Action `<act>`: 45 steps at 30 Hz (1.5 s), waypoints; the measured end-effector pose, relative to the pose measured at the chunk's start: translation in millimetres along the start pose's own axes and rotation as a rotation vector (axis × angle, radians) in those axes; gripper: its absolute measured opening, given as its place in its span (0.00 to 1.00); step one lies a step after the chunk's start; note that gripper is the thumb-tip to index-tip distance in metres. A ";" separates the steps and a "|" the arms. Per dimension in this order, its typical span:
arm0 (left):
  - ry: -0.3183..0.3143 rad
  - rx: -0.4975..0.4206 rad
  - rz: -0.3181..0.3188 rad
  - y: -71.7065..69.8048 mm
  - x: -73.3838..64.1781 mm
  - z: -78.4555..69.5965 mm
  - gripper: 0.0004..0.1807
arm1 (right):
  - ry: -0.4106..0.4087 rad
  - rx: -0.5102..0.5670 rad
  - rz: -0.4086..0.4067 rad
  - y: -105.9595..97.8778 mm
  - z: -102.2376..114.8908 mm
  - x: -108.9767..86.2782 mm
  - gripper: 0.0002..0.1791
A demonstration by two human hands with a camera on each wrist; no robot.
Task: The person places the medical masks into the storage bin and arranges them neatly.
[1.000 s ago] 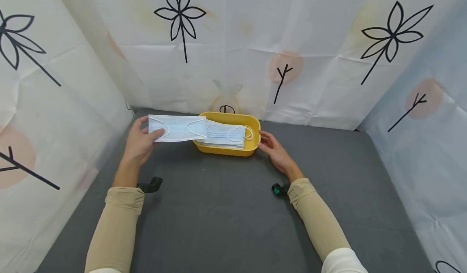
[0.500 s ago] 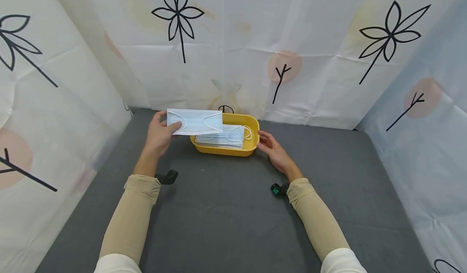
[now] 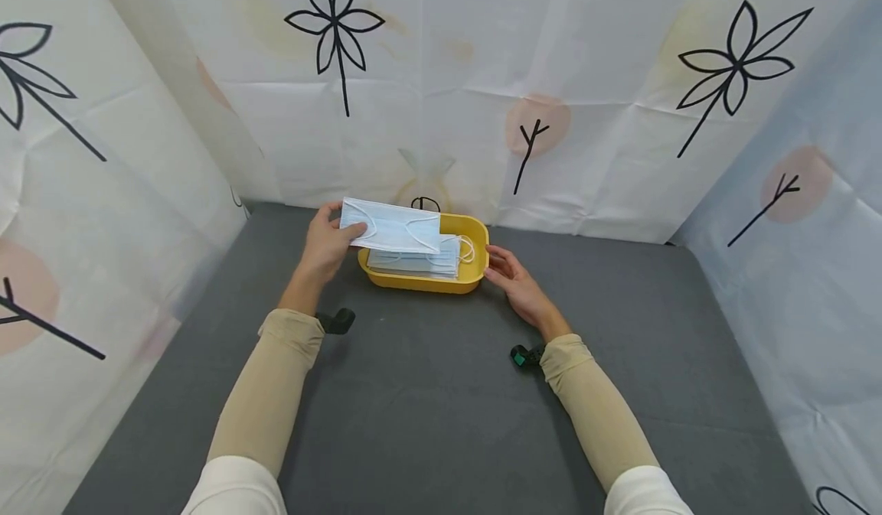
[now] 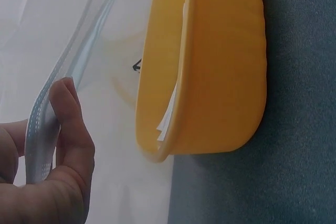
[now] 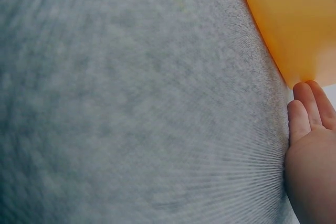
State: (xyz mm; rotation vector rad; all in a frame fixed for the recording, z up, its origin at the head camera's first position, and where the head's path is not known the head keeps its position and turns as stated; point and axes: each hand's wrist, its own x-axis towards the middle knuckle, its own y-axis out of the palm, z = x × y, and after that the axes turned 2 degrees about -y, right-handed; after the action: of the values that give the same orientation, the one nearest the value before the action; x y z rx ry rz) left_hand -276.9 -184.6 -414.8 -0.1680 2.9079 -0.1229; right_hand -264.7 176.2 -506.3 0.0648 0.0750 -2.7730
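My left hand (image 3: 327,244) pinches the left end of a light-blue face mask (image 3: 393,226) between thumb and fingers. That mask hangs above the left part of a yellow basket (image 3: 475,274), clear of its rim in the left wrist view. Inside the basket lies a stack of similar masks (image 3: 413,264), with white ear loops showing at its right; the held mask hides part of the stack. My right hand (image 3: 522,289) rests at the basket's right end, fingers relaxed. In the right wrist view its fingertips (image 5: 300,88) touch the basket's outer wall (image 5: 294,30).
The basket stands on a grey cloth-covered table (image 3: 427,392), near the back edge. A white curtain (image 3: 441,79) printed with flowers and trees rises right behind it and along both sides. A black wrist camera (image 3: 338,321) sits on each forearm.
My left hand has carried the face mask rightward, from beside the basket to above its left part, and the mask now tilts slightly. The right hand has stayed at the basket's right end.
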 end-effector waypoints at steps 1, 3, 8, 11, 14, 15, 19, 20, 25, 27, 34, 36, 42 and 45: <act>-0.005 -0.002 0.004 1.7 1.7 0.1 0.36 | -0.001 -0.001 0.001 0.2 0.4 0.1 0.33; -0.016 -0.012 0.011 5.2 5.1 0.0 0.36 | -0.005 -0.002 0.006 0.4 0.5 1.1 0.33; -0.041 -0.032 0.038 14.9 12.9 -0.3 0.36 | -0.005 0.008 0.013 0.5 0.6 3.1 0.33; -0.040 -0.030 0.061 21.2 16.4 -0.9 0.35 | 0.000 0.012 0.010 0.3 0.7 2.8 0.33; -0.038 -0.002 0.073 26.7 19.8 -1.1 0.34 | -0.004 0.012 0.009 -0.2 0.3 2.5 0.33; -0.037 0.016 0.074 28.3 21.0 -0.8 0.34 | -0.004 0.013 0.009 -0.3 0.3 2.3 0.33; -0.039 0.052 0.071 33.8 24.2 1.8 0.34 | -0.008 0.014 0.010 -0.2 -0.5 2.0 0.33; -0.036 0.053 0.071 35.1 24.7 3.1 0.34 | -0.010 0.013 0.011 -0.2 -0.6 1.8 0.33; -0.021 0.065 0.057 41.7 24.9 8.5 0.32 | -0.012 0.003 0.016 -0.1 -0.5 1.1 0.33; -0.016 0.059 0.054 44.1 25.0 9.6 0.32 | -0.009 -0.001 0.012 -0.1 -0.7 1.5 0.33; -0.017 0.077 0.049 53.3 26.1 10.4 0.32 | 0.003 0.001 0.005 -1.3 -0.4 1.6 0.32; -0.022 0.106 0.040 55.6 26.9 10.5 0.32 | 0.005 -0.002 0.001 -1.4 0.0 1.6 0.32; -0.010 0.236 0.001 59.0 28.1 10.4 0.33 | -0.003 -0.011 -0.001 -1.3 0.1 2.0 0.32; -0.014 0.296 -0.020 58.7 27.2 10.5 0.34 | -0.002 -0.007 0.003 -0.9 -1.1 3.1 0.33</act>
State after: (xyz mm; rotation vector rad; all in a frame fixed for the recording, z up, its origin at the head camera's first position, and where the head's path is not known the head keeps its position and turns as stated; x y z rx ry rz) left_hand -306.9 -130.5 -436.6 -0.1456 2.8317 -0.5484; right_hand -267.9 176.1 -507.6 0.0609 0.0839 -2.7695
